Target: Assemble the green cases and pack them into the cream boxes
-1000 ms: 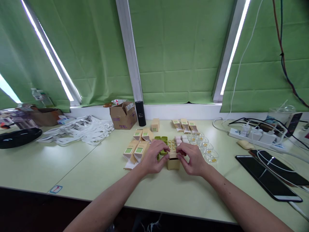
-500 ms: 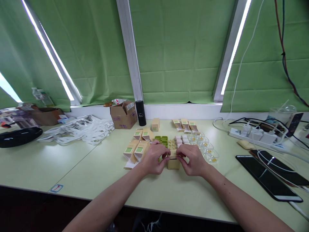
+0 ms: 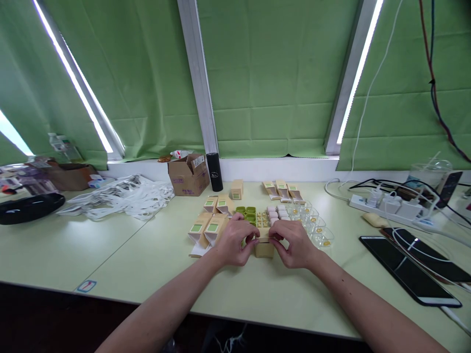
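A small tan cardboard box (image 3: 264, 250) stands on the table between my hands. My left hand (image 3: 240, 241) pinches the left edge of its top flap, and my right hand (image 3: 292, 242) pinches the right edge. Behind the box are green square cups (image 3: 250, 211), small yellowish square pieces (image 3: 262, 218) and pale pink-white pieces (image 3: 272, 211). Clear plastic cups (image 3: 318, 230) with yellow centres stand to the right. Tan boxes with green labels (image 3: 212, 228) are grouped left of my left hand.
Further back are flat tan cartons (image 3: 281, 191), a tan box (image 3: 237, 189), a black cylinder (image 3: 214, 172) and a brown carton (image 3: 188, 175). White straps (image 3: 121, 197) lie left. At right are phones (image 3: 408, 269), a power strip (image 3: 386, 208) and cables.
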`<state>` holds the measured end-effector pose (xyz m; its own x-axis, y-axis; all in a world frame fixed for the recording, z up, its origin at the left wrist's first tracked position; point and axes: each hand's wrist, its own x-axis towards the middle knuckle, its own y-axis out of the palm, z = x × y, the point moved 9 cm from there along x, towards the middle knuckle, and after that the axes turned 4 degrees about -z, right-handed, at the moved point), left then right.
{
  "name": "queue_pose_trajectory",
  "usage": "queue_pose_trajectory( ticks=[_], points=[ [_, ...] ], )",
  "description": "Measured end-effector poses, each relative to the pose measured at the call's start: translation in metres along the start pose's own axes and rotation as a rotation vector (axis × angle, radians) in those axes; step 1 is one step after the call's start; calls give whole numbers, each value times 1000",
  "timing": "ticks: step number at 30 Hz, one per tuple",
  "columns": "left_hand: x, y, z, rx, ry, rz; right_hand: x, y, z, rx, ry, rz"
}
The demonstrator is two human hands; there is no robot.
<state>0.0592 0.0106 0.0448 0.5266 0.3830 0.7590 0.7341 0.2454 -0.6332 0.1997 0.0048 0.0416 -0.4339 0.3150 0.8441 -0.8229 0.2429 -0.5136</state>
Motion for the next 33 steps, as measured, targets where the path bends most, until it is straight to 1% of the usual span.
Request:
queue_pose_trajectory(
  ticks=[10,14,17,21,24,27,28,30,33],
  points=[
    [0,0,-3,-32,36,-8,2,-3,4,49,-4,-9],
    [-1,2,1,-31,13,10,1,-1,2,76,19,-8],
    [-3,5,2,-36,-3,32,0,2,-1,99,50,18],
    [-2,6,0,-45,6,24,-1,5,-7,143,100,78],
    [-2,3,4,5,-40,-11,-2,3,-16,145,154,117],
    [-3,0,17,98,-137,-67,-2,0,-24,86,187,168],
    [-3,0,22,126,-173,-68,-2,0,-25,56,183,194],
    [-5,4,29,161,-225,-35,-2,2,-25,2,166,244],
    [-6,7,30,159,-223,-4,-3,4,-25,-17,150,270]
  ],
)
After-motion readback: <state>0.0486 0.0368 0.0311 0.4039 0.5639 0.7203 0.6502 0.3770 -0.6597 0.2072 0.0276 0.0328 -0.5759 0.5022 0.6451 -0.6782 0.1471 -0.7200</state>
